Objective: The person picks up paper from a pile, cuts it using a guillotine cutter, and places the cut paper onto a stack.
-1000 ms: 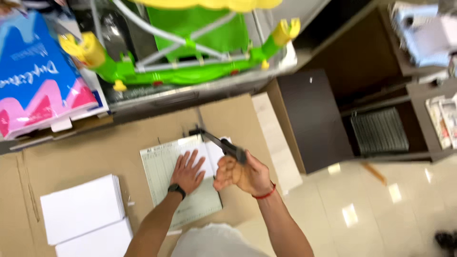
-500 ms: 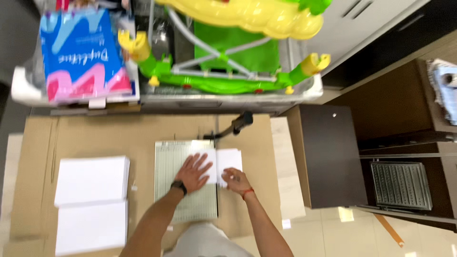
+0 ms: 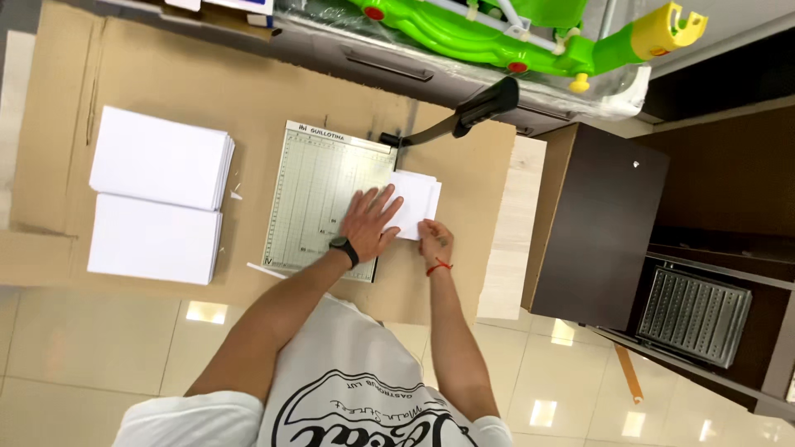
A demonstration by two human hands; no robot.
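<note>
White T-shirt with a dark round print fills the near edge of the head view, and both bare forearms reach forward from it over the pale glossy floor tiles (image 3: 83, 364). Left hand (image 3: 370, 222), a black watch at its wrist, lies flat with fingers (image 3: 383, 199) spread wide; it grips nothing and presses down on a small stack of white paper (image 3: 416, 199) at the right edge of the paper cutter (image 3: 327, 194). Right hand (image 3: 433, 240), a red cord at its wrist, touches the near edge of that same stack with fingers curled; whether they pinch the sheets or merely steady them cannot be told. The stack lies across the cutting edge, part on the gridded green board and part overhanging onto the cardboard sheet (image 3: 166, 74) that covers the desk.

Judged from this layout, the sheets are being lined up and the cut is not yet made: the cutter's blade arm, with its black handle (image 3: 487, 103), stands raised and untouched beyond the hands. Two larger piles of white paper (image 3: 157, 194) lie side by side, well apart to the left on the cardboard; whether they are finished or waiting cannot be told.

Beyond the desk's far edge rests a bright green and yellow plastic toy frame (image 3: 530, 33). To the right stands a dark brown cabinet (image 3: 596, 223), with a metal grille (image 3: 694, 313) on the floor beside it.
</note>
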